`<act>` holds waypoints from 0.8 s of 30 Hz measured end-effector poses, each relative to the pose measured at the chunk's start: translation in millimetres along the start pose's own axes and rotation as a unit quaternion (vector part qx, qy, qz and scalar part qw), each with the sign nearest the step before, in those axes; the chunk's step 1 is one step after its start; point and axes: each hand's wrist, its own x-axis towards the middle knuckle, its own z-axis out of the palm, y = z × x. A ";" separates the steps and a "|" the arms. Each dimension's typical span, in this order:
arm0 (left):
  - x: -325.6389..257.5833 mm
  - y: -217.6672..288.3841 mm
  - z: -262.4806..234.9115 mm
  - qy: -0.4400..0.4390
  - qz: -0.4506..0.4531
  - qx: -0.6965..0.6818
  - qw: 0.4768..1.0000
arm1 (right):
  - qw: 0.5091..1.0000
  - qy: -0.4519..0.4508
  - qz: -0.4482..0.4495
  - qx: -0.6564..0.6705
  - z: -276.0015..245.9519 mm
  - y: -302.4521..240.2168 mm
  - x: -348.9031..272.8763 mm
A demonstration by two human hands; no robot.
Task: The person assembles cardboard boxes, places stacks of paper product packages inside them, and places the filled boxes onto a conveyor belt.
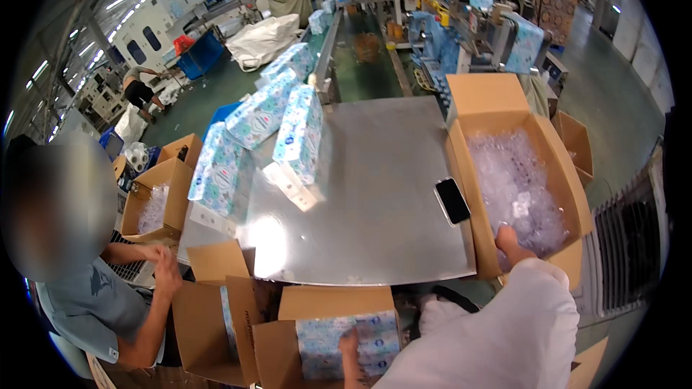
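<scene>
Left hand (349, 343) on blue packs (322, 342), right hand (510, 242) perhaps on clear plastic (508, 173).

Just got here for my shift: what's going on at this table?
The person's left hand is over blue floral plastic-wrapped packs in a brown cardboard box; the right hand is at another open brown cardboard box of clear plastic pieces. More blue packs and a black-screened phone are on the shiny metal table. At left, a grey-shirted co-worker has both hands close together.
</scene>
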 end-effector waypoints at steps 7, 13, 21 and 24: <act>-116.0 91.4 -105.0 0.187 0.205 -0.306 0.911 | 0.968 0.004 0.104 0.230 -3.8 -9.8 5.3; -220.3 82.4 -118.9 0.301 0.337 -0.272 0.850 | 0.988 0.037 0.026 0.146 1.7 9.6 9.4; -307.7 35.0 -122.3 0.636 0.188 0.094 0.743 | 0.829 -0.020 0.160 0.536 -55.4 73.7 -8.1; -278.8 -13.4 -104.8 0.624 0.085 0.071 0.774 | 0.825 0.013 0.108 0.555 -56.1 94.4 -10.9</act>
